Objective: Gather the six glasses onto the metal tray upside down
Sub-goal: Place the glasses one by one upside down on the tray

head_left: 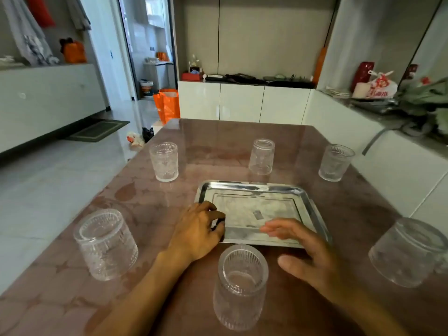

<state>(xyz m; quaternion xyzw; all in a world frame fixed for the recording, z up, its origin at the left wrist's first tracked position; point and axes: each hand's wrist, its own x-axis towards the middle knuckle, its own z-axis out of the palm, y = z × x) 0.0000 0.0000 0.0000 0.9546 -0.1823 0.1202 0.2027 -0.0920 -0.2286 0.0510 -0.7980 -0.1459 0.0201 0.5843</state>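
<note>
A shiny rectangular metal tray [254, 190] lies on the table with nothing on it. Around it stand six ribbed clear glasses: far left [164, 161], far middle [261, 156], far right [335, 162], near left [105, 243], near middle [240, 284] and near right [409, 251]. The far middle glass looks to be base up; the far left and far right ones stand rim up. My left hand [198, 229] rests on the tray's near left corner, fingers curled over the rim. My right hand [308, 248] hovers over the tray's near right edge, fingers spread, holding nothing.
The brown glossy table [218, 146] ends at its left edge over a pale tiled floor. White cabinets [242, 101] run along the back and right. An orange bag [167, 104] stands on the floor beyond the table's far left corner.
</note>
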